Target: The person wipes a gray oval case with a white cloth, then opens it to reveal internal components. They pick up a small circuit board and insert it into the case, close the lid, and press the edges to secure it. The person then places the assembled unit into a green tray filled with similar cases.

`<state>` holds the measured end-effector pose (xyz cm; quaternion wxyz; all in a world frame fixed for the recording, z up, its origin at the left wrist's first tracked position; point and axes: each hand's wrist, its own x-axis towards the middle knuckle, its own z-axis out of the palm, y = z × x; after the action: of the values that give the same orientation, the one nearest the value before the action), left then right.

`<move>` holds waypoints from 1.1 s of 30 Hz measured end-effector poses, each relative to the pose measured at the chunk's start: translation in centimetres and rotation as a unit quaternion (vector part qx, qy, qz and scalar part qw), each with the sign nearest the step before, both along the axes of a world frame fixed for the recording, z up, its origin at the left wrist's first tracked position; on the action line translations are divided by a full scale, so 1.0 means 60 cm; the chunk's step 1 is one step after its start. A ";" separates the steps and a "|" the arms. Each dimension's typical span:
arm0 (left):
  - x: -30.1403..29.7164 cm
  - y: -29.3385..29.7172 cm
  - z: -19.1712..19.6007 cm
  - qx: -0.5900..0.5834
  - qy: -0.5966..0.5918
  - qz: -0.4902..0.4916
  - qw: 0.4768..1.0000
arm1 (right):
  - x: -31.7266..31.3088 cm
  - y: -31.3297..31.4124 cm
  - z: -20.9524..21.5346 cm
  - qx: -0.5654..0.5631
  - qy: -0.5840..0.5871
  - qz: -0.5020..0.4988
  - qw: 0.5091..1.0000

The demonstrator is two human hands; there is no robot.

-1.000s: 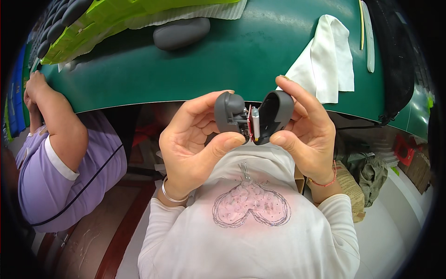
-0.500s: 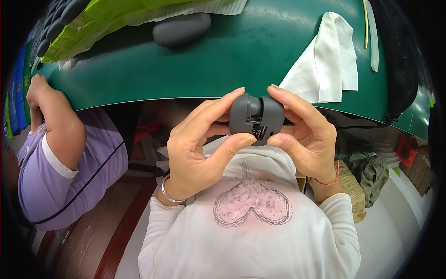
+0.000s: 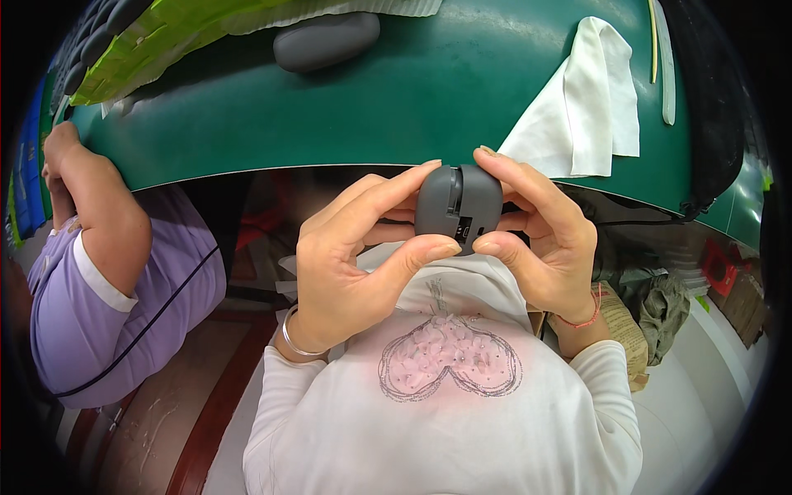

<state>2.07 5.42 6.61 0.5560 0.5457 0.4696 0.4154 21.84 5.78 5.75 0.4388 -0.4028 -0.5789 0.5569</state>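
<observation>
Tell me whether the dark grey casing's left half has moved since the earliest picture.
Yes: the casing's left half has moved right, closer to the white cloth on the green tabletop.

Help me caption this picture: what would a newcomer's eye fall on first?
First, probably, the dark grey case, held mid-picture between the left hand and right hand, a gap showing between its halves. Next, the white cloth at upper right, bright against the green table. The lilac shirt of a person at far left also stands out.
</observation>
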 end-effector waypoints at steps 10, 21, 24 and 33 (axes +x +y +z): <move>-0.005 0.000 0.002 0.009 0.003 -0.008 1.000 | -0.005 0.002 0.005 0.030 -0.047 0.003 0.998; 0.012 0.005 -0.017 0.008 -0.046 0.017 0.999 | 0.006 0.003 0.011 -0.026 -0.034 0.022 0.999; 0.010 0.006 -0.017 0.053 -0.009 0.003 0.999 | 0.007 0.000 0.008 -0.023 -0.031 0.019 0.999; -0.002 0.002 -0.016 0.085 0.036 -0.022 0.995 | 0.004 0.003 0.004 0.069 -0.091 0.034 0.993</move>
<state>1.93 5.57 5.64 0.4994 0.6161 0.4398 0.4215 22.10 5.95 6.02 0.3921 -0.4010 -0.6663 0.4914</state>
